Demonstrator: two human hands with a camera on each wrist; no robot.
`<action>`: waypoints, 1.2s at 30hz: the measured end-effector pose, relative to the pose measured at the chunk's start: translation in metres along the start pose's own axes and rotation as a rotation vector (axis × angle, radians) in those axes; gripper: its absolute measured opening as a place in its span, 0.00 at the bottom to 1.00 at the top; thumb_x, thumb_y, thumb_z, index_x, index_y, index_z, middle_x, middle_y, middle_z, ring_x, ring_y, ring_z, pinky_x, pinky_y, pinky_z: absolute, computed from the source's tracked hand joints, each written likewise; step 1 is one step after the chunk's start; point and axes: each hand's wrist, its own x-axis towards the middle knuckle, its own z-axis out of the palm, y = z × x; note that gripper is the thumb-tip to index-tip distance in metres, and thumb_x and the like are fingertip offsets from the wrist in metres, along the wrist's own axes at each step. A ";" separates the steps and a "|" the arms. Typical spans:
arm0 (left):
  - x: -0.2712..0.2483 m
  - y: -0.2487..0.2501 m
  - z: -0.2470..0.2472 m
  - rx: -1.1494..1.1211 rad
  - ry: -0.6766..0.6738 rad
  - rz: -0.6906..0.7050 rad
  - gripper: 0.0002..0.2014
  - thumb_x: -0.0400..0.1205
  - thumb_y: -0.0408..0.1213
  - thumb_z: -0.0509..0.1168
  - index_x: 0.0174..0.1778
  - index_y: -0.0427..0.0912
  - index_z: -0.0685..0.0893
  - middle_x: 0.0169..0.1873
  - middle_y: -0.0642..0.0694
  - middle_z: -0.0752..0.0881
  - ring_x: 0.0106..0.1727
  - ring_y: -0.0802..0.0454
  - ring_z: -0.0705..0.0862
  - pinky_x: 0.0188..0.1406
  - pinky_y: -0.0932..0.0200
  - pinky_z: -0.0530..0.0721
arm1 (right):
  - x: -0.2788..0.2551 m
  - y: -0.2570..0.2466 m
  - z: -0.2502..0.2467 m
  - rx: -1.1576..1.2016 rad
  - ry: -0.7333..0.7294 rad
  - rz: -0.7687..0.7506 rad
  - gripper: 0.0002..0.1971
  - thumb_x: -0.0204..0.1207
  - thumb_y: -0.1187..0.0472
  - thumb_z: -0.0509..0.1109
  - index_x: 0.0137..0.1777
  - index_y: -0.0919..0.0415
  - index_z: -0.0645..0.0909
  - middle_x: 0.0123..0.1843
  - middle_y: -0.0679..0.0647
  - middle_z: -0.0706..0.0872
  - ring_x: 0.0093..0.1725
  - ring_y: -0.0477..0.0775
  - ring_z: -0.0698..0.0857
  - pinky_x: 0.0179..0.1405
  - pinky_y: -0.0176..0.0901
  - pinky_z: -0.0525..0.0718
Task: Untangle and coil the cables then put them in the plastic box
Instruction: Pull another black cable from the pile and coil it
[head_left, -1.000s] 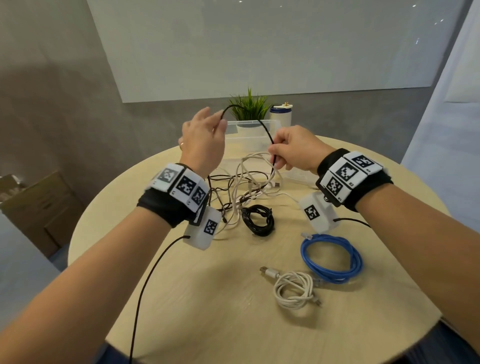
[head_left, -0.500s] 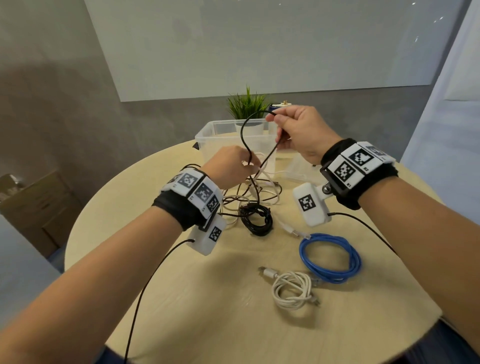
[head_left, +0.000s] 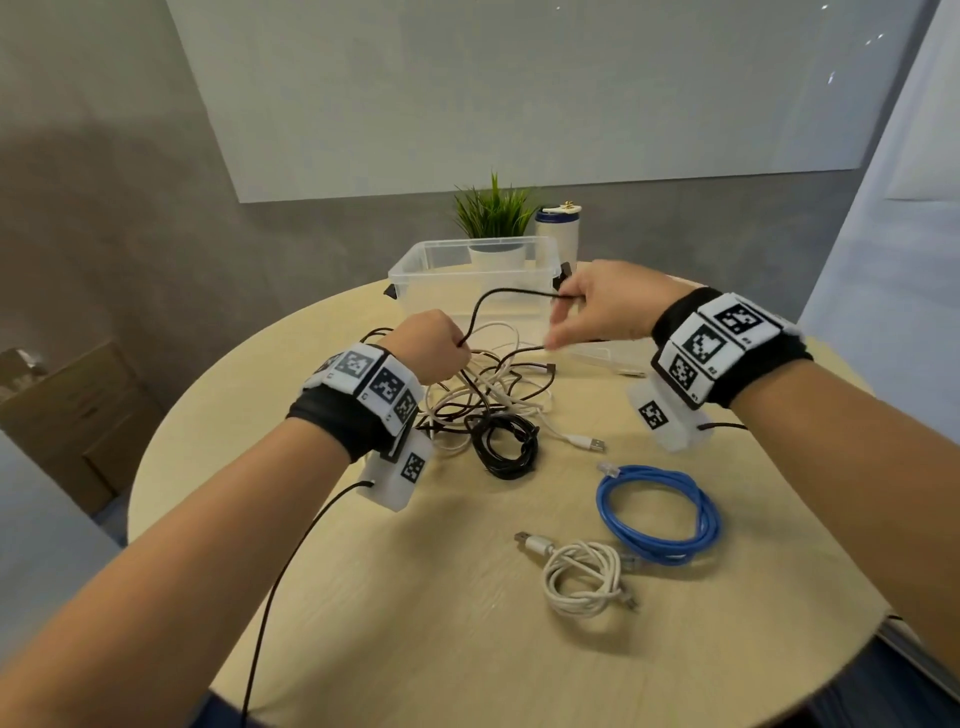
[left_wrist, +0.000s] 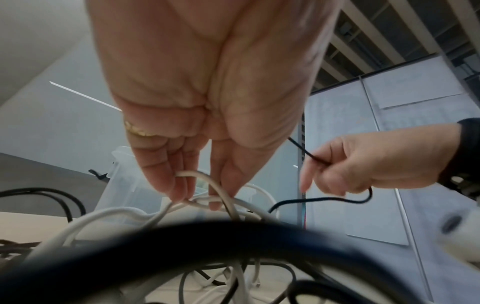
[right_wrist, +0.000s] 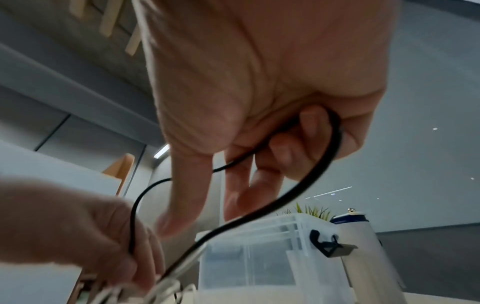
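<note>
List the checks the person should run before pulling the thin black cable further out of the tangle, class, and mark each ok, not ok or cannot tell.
1. Right hand grips the thin black cable: ok.
2. Left hand steadies the tangle, fingers on a white cable: ok.
3. Black cable free of knots inside the tangle: cannot tell.
4. Plastic box open and behind the tangle: ok.
5. Coiled black cable clear of the tangle: not ok, it touches the loose strands.
6. Blue coil and white coil lie apart from the tangle: ok.
</note>
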 end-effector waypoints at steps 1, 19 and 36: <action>0.001 -0.001 0.000 -0.004 0.003 -0.008 0.11 0.84 0.38 0.59 0.45 0.37 0.85 0.30 0.48 0.79 0.31 0.54 0.75 0.25 0.63 0.67 | 0.000 0.000 0.004 -0.077 -0.064 0.025 0.15 0.68 0.41 0.78 0.48 0.49 0.85 0.42 0.45 0.85 0.43 0.45 0.81 0.41 0.43 0.77; 0.005 0.012 0.014 -0.409 0.133 0.075 0.10 0.81 0.50 0.67 0.45 0.48 0.88 0.35 0.53 0.84 0.36 0.56 0.79 0.33 0.63 0.73 | 0.003 -0.006 -0.005 0.939 0.203 -0.201 0.08 0.84 0.58 0.65 0.50 0.53 0.86 0.38 0.49 0.89 0.28 0.43 0.78 0.31 0.34 0.77; 0.002 0.009 -0.027 -1.164 0.348 0.086 0.07 0.86 0.28 0.58 0.43 0.42 0.74 0.40 0.41 0.87 0.37 0.48 0.88 0.37 0.55 0.87 | 0.003 -0.006 0.009 0.780 0.101 -0.075 0.24 0.76 0.69 0.72 0.70 0.52 0.76 0.58 0.47 0.81 0.58 0.47 0.81 0.53 0.44 0.83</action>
